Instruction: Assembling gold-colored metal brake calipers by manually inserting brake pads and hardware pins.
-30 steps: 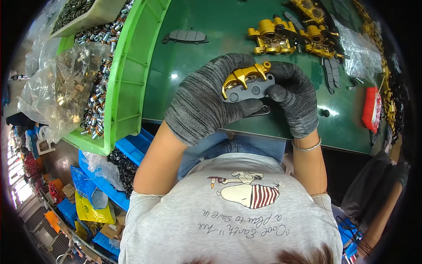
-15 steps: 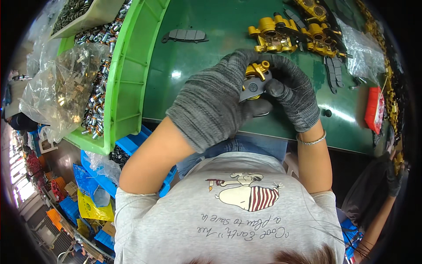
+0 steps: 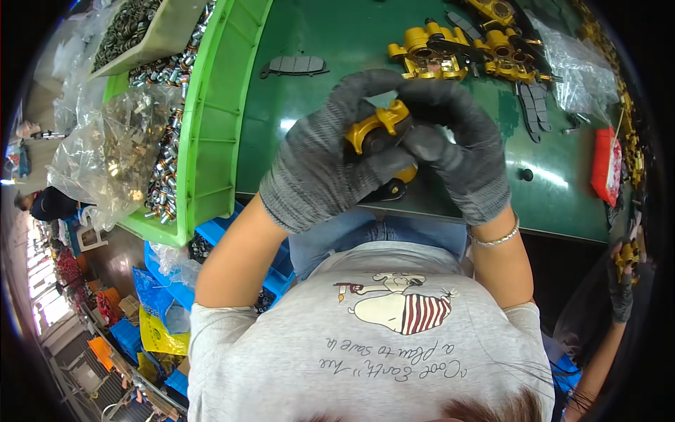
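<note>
Both hands wear grey knitted gloves and hold a gold brake caliper (image 3: 377, 128) with black parts just above the table's near edge. My left hand (image 3: 316, 158) wraps round its left side. My right hand (image 3: 460, 144) has its thumb and curled fingers closed on the right side. Much of the caliper is hidden by the gloves; a black end shows under the left hand. Beyond my hands several gold calipers (image 3: 427, 53) lie on the green table (image 3: 337, 35). One brake pad (image 3: 295, 65) lies by itself at the far left; more brake pads (image 3: 532, 111) lie to the right.
A green crate (image 3: 218, 133) on the left holds bolts (image 3: 167, 176), a clear plastic bag (image 3: 105, 151) and a tray of small parts (image 3: 130, 32). A black round piece (image 3: 526, 175) and a red packet (image 3: 606, 165) lie right. A co-worker's gloved hand (image 3: 621, 295) holds a gold caliper.
My hands have turned the caliper and shifted it slightly left. Its grey plate face, visible before, is out of sight, and more of its gold arm shows.
</note>
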Available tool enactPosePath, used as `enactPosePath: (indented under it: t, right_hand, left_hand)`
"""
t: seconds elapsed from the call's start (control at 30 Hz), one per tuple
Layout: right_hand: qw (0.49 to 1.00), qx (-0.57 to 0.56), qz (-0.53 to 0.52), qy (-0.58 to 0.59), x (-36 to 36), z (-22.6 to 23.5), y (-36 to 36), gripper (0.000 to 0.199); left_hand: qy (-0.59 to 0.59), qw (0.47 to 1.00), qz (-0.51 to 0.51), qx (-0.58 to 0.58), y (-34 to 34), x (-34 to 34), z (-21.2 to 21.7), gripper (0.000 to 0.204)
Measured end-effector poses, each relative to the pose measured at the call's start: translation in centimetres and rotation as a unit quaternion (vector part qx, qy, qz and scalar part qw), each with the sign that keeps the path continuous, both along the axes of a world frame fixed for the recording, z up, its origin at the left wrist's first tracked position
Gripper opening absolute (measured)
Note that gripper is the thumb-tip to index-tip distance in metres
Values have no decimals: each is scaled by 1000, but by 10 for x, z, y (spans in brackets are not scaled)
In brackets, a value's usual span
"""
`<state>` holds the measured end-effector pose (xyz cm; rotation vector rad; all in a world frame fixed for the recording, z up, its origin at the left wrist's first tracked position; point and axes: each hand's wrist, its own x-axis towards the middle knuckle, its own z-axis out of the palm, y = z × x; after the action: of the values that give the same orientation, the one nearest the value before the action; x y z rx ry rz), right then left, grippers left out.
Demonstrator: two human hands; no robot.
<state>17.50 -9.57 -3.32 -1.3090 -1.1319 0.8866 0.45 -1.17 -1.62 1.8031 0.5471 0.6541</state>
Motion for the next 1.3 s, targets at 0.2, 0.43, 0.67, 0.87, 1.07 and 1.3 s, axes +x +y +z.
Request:
enactPosePath:
  t: [0.2,0.43,0.67,0.87,1.07,1.3]
  right_hand:
    - [997,23,-2,-69,10,13,-22,41]
    - [923,183,-22,-336,-2,16,-21,26]
    - [890,28,92,-446,-2,56,-22,20]
    - [881,3,140,-451,-1,66,-22,16]
    - [918,-2,97,-384,-12,53,-27,13]
    - [857,50,62,-510,-17,61,-25,32]
  left_hand:
    - [-121,979,97,-129,-4,-6,1,59]
    - [-242,940,61,-232,-12,-10,-2,59]
    - [-230,923,73,-300,-21,-16,0,66]
    - [-245,899,25,-362,-26,-19,-4,70]
    - [-237,899,-3,-369,-23,-18,-7,64]
    - [-198,895,-20,-398,-16,-23,-4,47]
